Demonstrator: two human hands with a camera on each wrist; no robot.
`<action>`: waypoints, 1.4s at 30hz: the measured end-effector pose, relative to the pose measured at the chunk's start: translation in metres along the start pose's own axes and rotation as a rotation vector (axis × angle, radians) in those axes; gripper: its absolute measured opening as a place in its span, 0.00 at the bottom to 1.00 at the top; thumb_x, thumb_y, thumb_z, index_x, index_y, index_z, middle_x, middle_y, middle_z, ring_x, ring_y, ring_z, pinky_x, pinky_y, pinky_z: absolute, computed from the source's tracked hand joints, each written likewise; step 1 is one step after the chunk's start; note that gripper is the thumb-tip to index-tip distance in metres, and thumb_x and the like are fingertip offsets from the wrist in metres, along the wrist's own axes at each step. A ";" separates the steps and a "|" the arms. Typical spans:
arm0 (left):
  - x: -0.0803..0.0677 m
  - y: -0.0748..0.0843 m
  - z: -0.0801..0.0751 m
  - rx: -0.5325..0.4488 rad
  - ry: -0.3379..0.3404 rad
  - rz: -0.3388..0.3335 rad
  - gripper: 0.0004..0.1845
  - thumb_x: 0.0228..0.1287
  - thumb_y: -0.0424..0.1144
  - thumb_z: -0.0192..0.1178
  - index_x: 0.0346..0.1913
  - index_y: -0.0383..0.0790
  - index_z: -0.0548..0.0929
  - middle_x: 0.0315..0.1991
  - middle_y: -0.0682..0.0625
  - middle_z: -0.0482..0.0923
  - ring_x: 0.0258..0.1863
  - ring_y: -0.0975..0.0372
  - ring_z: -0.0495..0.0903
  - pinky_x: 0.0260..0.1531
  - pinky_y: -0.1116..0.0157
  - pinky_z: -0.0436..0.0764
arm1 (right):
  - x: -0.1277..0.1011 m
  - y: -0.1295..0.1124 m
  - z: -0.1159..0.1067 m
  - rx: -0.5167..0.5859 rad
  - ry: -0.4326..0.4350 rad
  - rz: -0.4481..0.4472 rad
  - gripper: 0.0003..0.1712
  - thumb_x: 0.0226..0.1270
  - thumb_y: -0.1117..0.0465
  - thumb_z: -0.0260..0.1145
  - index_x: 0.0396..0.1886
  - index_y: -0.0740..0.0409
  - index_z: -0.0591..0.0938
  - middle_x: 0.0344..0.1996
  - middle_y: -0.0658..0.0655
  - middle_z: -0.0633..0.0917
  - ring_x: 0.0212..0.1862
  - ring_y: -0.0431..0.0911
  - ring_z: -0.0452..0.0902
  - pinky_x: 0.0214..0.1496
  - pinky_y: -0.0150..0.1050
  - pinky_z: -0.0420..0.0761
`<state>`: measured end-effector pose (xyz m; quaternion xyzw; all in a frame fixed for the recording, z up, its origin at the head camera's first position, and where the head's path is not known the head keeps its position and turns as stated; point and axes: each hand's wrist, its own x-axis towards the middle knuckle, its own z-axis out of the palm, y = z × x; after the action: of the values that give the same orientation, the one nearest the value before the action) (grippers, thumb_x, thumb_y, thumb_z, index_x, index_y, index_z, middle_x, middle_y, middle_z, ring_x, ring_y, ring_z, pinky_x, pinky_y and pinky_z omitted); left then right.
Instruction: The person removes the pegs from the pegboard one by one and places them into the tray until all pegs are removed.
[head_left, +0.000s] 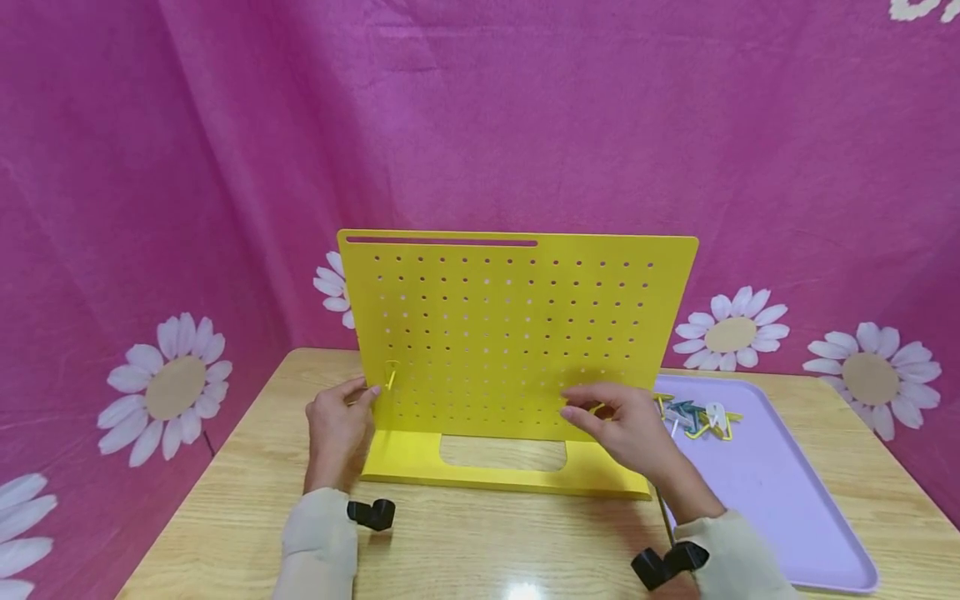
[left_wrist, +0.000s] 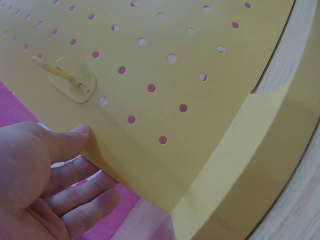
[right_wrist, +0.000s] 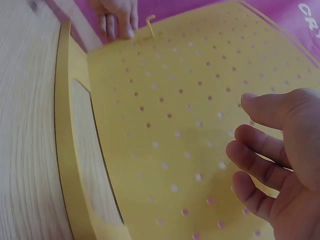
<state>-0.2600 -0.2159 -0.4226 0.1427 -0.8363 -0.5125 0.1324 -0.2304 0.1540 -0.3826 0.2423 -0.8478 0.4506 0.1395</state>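
A yellow pegboard (head_left: 615, 247) stands upright on its yellow base (head_left: 480, 477) in the middle of the table. One yellow hook (head_left: 391, 377) sits in its holes at the lower left, its arm jutting out in the left wrist view. My left hand (head_left: 339, 425) holds the board's left edge beside that hook, thumb on the front face and other fingers behind the edge. In front of the board's lower right part is my right hand (head_left: 626, 429). Its fingers are loosely bent and nothing shows between them in the right wrist view.
On the right lies a lilac tray (head_left: 772, 492), with a small pile of yellow, white and dark green hooks (head_left: 716, 421) near its far left part. A pink curtain (head_left: 517, 117) with white flowers hangs behind the wooden table (head_left: 247, 467).
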 end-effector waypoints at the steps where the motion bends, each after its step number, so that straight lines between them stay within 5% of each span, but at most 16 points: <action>1: 0.000 0.000 0.000 0.005 0.005 0.008 0.20 0.72 0.41 0.61 0.64 0.39 0.81 0.53 0.40 0.83 0.53 0.46 0.80 0.55 0.50 0.79 | 0.002 -0.002 0.003 0.010 -0.008 -0.007 0.11 0.63 0.66 0.73 0.45 0.63 0.89 0.39 0.55 0.89 0.36 0.44 0.81 0.36 0.36 0.84; 24: 0.005 0.000 0.000 -0.008 0.018 0.020 0.19 0.72 0.40 0.62 0.62 0.39 0.82 0.52 0.40 0.83 0.50 0.47 0.82 0.54 0.50 0.79 | 0.046 -0.041 0.085 0.164 -0.169 -0.087 0.10 0.67 0.62 0.71 0.46 0.59 0.89 0.37 0.50 0.88 0.37 0.43 0.82 0.37 0.42 0.84; 42: 0.003 -0.006 0.001 -0.063 0.017 0.052 0.18 0.70 0.41 0.64 0.58 0.38 0.85 0.44 0.42 0.86 0.42 0.50 0.86 0.50 0.52 0.82 | 0.074 -0.057 0.130 0.162 -0.226 -0.069 0.12 0.68 0.62 0.70 0.47 0.63 0.88 0.37 0.52 0.88 0.36 0.42 0.82 0.36 0.35 0.83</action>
<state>-0.2622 -0.2191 -0.4279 0.1209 -0.8220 -0.5338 0.1572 -0.2646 -0.0028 -0.3813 0.3311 -0.8100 0.4824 0.0385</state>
